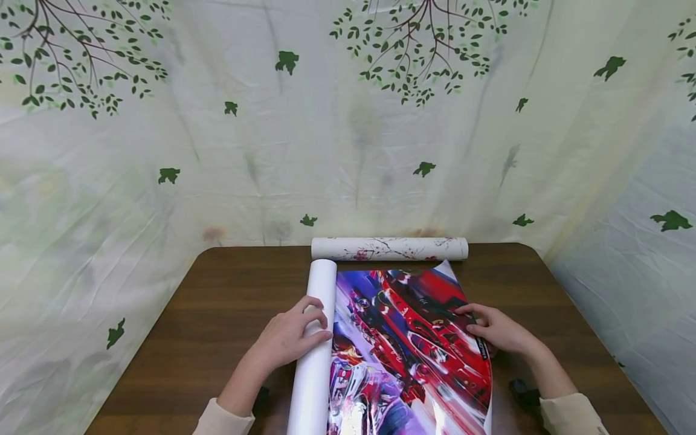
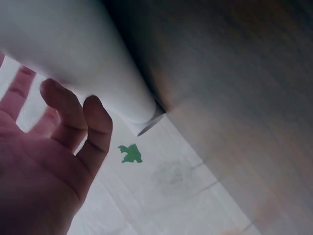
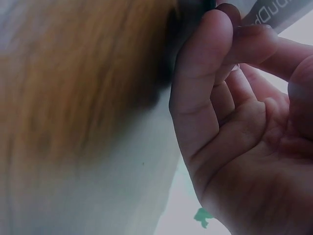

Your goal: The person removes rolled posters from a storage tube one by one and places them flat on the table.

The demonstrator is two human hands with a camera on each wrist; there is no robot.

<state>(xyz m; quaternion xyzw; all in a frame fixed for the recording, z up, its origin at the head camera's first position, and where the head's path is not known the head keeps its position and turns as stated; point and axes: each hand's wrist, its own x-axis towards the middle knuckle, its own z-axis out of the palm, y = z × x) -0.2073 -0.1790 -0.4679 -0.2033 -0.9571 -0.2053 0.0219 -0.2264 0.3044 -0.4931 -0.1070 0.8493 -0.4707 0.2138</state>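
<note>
A glossy poster (image 1: 402, 350) with red racing cars lies partly unrolled on the table. Its left part is a white roll (image 1: 312, 362), also large in the left wrist view. My left hand (image 1: 290, 335) rests on this roll with loosely bent fingers, fingertips (image 2: 95, 105) at its surface and palm off it. At the poster's right edge my right hand (image 1: 500, 329) pinches it between thumb and fingers. The right wrist view shows the pinching right hand (image 3: 234, 117) beside a grey poster strip (image 3: 279, 14) with lettering. The poster's far right corner curls up.
A second rolled sheet (image 1: 388, 249) with a blossom-branch print lies along the far edge of the brown wooden table (image 1: 228, 314). Behind the table hangs a pale cloth (image 1: 348, 139) with printed leaves. A small black object (image 1: 524, 391) shows beside the right wrist.
</note>
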